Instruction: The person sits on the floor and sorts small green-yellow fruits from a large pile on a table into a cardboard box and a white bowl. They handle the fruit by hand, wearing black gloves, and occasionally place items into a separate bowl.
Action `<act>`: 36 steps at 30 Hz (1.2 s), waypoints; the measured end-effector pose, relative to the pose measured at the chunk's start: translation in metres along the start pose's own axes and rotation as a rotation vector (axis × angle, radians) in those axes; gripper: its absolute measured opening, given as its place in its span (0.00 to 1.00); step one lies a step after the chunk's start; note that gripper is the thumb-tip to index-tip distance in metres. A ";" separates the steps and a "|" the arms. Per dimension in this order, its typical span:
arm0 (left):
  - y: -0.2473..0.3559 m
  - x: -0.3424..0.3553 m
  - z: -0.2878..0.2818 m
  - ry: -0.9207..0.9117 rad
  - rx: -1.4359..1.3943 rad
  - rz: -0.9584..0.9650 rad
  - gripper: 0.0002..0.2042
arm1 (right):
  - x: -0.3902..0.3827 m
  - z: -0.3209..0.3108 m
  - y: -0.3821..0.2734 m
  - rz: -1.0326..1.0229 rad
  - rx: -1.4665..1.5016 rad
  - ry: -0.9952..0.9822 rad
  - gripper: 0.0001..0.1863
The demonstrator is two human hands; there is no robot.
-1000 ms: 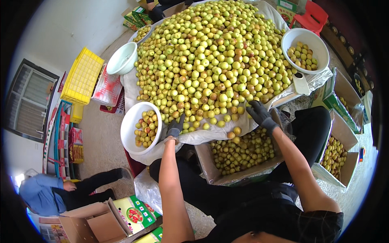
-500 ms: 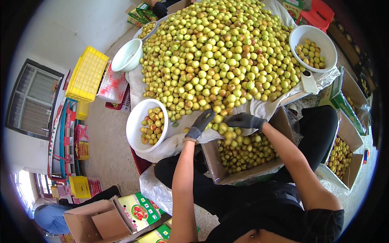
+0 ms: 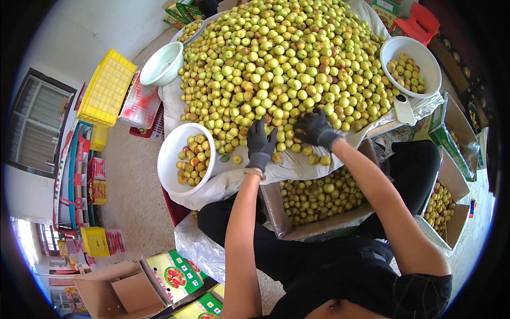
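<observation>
A big heap of yellow-green jujubes (image 3: 276, 64), some blushed reddish brown, covers the white cloth (image 3: 228, 178) before me. Both my hands wear dark grey gloves. At the heap's near edge my left hand (image 3: 259, 142) rests against the fruit, fingers stretched and thumb apart. My right hand (image 3: 317, 128) reaches onto the heap just beside it, its fingers bent down among the jujubes; whether any are gripped is hidden. A few loose jujubes lie on the cloth below the hands. Between my knees stands an open cardboard box (image 3: 276, 215), partly filled with jujubes.
White bowls of jujubes stand left (image 3: 164, 165) and far right (image 3: 385, 53); a pale green basin (image 3: 162, 64) is at the far left. Fruit-filled cartons (image 3: 451, 212) are at right. Yellow crates (image 3: 106, 87), an open carton (image 3: 125, 290) and a red chair (image 3: 417, 24) stand around.
Both hands have moved forward from above the box to the heap's front edge. Jujubes that were dropping toward the box have left the air. A person's legs at lower left are gone from view.
</observation>
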State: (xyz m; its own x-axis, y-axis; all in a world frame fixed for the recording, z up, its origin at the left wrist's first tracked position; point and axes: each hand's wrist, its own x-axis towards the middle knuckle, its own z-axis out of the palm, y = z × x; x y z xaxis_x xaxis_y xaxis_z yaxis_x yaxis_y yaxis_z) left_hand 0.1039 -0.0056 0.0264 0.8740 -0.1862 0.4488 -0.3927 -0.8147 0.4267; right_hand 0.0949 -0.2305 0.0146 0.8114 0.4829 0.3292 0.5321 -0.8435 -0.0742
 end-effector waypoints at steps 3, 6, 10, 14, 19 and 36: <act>-0.018 0.002 0.012 -0.116 0.129 0.140 0.24 | -0.018 -0.020 -0.012 -0.030 0.146 0.020 0.18; 0.011 -0.033 0.025 -0.124 0.115 0.169 0.27 | -0.042 -0.049 0.008 0.025 0.547 0.040 0.10; 0.017 -0.067 -0.002 -0.200 -0.155 0.185 0.22 | -0.081 -0.056 0.046 0.400 0.465 0.371 0.08; -0.023 -0.050 -0.038 0.050 0.079 -0.364 0.21 | -0.100 -0.044 0.048 0.560 0.399 0.343 0.13; -0.076 -0.041 -0.037 -0.402 0.281 -0.614 0.32 | -0.089 -0.035 0.032 0.560 0.354 0.338 0.18; -0.032 -0.025 0.011 -0.711 -0.770 -0.608 0.32 | -0.062 -0.024 0.026 0.740 0.702 0.106 0.28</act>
State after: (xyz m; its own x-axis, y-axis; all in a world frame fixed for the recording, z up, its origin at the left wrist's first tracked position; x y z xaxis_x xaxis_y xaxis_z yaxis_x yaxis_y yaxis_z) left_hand 0.0982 0.0191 -0.0070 0.8422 -0.3441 -0.4152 0.2802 -0.3787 0.8821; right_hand 0.0526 -0.2884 0.0152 0.9864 -0.1547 0.0563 -0.0439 -0.5771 -0.8155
